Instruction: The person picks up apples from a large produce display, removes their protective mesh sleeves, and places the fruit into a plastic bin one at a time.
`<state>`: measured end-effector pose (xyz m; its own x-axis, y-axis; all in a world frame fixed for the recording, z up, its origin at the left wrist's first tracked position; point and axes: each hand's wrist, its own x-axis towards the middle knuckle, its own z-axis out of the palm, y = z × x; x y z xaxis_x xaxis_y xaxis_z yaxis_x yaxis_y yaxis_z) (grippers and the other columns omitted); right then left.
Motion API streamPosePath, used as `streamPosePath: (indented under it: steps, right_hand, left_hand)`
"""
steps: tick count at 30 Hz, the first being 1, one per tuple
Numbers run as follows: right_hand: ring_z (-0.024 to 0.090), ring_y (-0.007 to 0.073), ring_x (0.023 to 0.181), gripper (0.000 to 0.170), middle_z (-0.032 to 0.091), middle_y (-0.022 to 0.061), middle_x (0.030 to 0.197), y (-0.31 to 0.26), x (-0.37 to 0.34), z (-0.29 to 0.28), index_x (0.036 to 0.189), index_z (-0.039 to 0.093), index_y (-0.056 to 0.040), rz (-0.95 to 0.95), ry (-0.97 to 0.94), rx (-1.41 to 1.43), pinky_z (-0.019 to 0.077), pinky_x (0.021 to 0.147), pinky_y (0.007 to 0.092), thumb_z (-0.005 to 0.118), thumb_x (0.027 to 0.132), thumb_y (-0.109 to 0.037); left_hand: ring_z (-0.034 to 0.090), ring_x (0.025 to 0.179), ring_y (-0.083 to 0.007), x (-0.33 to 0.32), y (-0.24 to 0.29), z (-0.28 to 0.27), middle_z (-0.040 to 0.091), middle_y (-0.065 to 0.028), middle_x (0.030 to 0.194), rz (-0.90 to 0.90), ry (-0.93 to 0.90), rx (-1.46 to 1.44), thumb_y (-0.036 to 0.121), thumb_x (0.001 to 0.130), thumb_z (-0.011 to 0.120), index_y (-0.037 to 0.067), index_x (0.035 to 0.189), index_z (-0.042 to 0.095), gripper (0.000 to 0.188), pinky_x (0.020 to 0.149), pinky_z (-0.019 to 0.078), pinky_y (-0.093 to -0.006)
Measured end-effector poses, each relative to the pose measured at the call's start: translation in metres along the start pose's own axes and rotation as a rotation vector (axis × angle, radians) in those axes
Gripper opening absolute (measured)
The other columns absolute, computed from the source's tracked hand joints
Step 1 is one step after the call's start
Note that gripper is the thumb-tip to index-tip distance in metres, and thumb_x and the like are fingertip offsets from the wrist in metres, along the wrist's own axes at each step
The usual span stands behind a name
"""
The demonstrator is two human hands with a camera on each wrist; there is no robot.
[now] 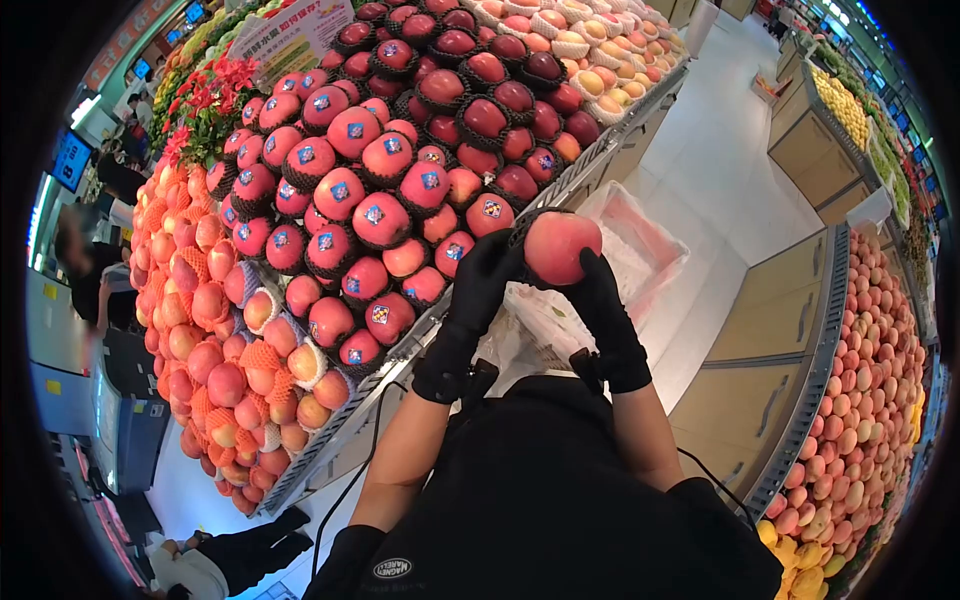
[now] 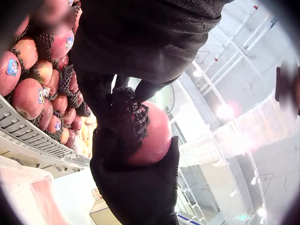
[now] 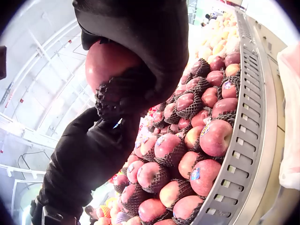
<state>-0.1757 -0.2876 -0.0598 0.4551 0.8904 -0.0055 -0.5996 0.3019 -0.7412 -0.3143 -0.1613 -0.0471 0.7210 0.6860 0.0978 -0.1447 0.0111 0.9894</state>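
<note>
A large red apple (image 1: 562,248) is held between both black-gloved hands, in front of the body and beside the edge of the fruit stand. My left hand (image 1: 485,285) grips its left side, where a black foam net (image 3: 107,101) bunches around part of the fruit. My right hand (image 1: 605,310) curls around the opposite side, its thumb against the bare skin. In the left wrist view the apple's smooth red side (image 2: 158,138) shows outside the net. The gloves hide much of the net and the far side of the apple.
Netted red apples (image 1: 375,215) with stickers pile up at left behind a grey slotted rail (image 3: 241,140). An open plastic-lined box (image 1: 650,245) sits below the hands. Peaches (image 1: 850,400) fill another stand at right. A person (image 1: 200,565) shows at lower left.
</note>
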Motion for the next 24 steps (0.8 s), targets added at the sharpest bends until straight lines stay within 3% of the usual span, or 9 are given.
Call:
streamPosePath:
  steps: [3, 6, 12, 15, 18, 21, 24]
  right_hand:
    - [0.053, 0.0294, 0.116, 0.073, 0.048, 0.0162, 0.130, -0.005, -0.008, -0.011, 0.137, 0.035, -0.0009, 0.022, -0.005, 0.080, 0.0517, 0.090, 0.0434, 0.064, 0.085, -0.043]
    - [0.048, 0.0352, 0.122, 0.078, 0.043, 0.0198, 0.136, -0.012, -0.016, -0.020, 0.140, 0.030, 0.0010, 0.064, -0.014, 0.068, 0.0467, 0.093, 0.0487, 0.063, 0.085, -0.044]
    - [0.054, 0.0283, 0.113, 0.071, 0.047, 0.0139, 0.131, -0.036, -0.030, -0.032, 0.139, 0.034, -0.0053, 0.047, 0.000, -0.137, 0.0529, 0.085, 0.0391, 0.064, 0.085, -0.041]
    - [0.061, 0.0251, 0.101, 0.063, 0.053, 0.0133, 0.123, -0.042, -0.036, -0.030, 0.134, 0.038, -0.0047, -0.073, 0.067, -0.320, 0.0570, 0.075, 0.0356, 0.065, 0.086, -0.037]
    - [0.063, 0.0229, 0.096, 0.060, 0.056, 0.0119, 0.116, -0.033, -0.042, -0.039, 0.133, 0.039, -0.0047, -0.204, 0.223, -0.435, 0.0570, 0.076, 0.0362, 0.063, 0.088, -0.036]
    - [0.064, 0.0198, 0.090, 0.053, 0.059, 0.0112, 0.107, -0.052, -0.053, -0.050, 0.133, 0.040, -0.0048, -0.008, 0.166, -0.170, 0.0566, 0.073, 0.0332, 0.058, 0.092, -0.034]
    - [0.065, 0.0170, 0.081, 0.047, 0.061, 0.0112, 0.101, -0.075, -0.066, -0.058, 0.132, 0.043, -0.0043, 0.077, 0.152, -0.283, 0.0553, 0.068, 0.0299, 0.054, 0.094, -0.030]
  left_hand:
    - [0.057, 0.101, -0.0158, -0.001, -0.006, 0.011, 0.060, -0.0082, 0.110, -0.029, 0.012, -0.009, 0.013, 0.089, 0.062, 0.000, 0.120, 0.053, 0.035, 0.088, 0.0474, -0.0299]
    - [0.057, 0.101, -0.0166, -0.005, -0.002, 0.025, 0.058, -0.0082, 0.112, -0.053, 0.035, -0.026, 0.011, 0.087, 0.064, 0.000, 0.121, 0.051, 0.038, 0.088, 0.0474, -0.0306]
    - [0.051, 0.111, -0.0192, -0.019, 0.010, 0.055, 0.050, -0.0100, 0.122, -0.029, -0.016, 0.078, 0.010, 0.084, 0.068, 0.001, 0.129, 0.044, 0.052, 0.094, 0.0448, -0.0325]
    - [0.046, 0.121, -0.0218, -0.021, 0.009, 0.076, 0.044, -0.0119, 0.134, -0.002, -0.136, 0.031, 0.012, 0.082, 0.072, 0.002, 0.138, 0.035, 0.067, 0.099, 0.0420, -0.0353]
    - [0.044, 0.124, -0.0225, -0.027, -0.009, 0.099, 0.042, -0.0127, 0.137, 0.023, -0.125, 0.086, 0.014, 0.080, 0.074, 0.002, 0.139, 0.034, 0.072, 0.101, 0.0410, -0.0367]
    - [0.050, 0.118, -0.0217, -0.021, -0.010, 0.106, 0.049, -0.0127, 0.130, 0.003, -0.075, 0.124, 0.023, 0.079, 0.075, 0.000, 0.134, 0.039, 0.070, 0.098, 0.0425, -0.0346]
    - [0.056, 0.112, -0.0254, -0.023, -0.012, 0.099, 0.054, -0.0174, 0.123, -0.146, -0.095, -0.103, 0.028, 0.085, 0.068, -0.002, 0.132, 0.039, 0.063, 0.094, 0.0477, -0.0367]
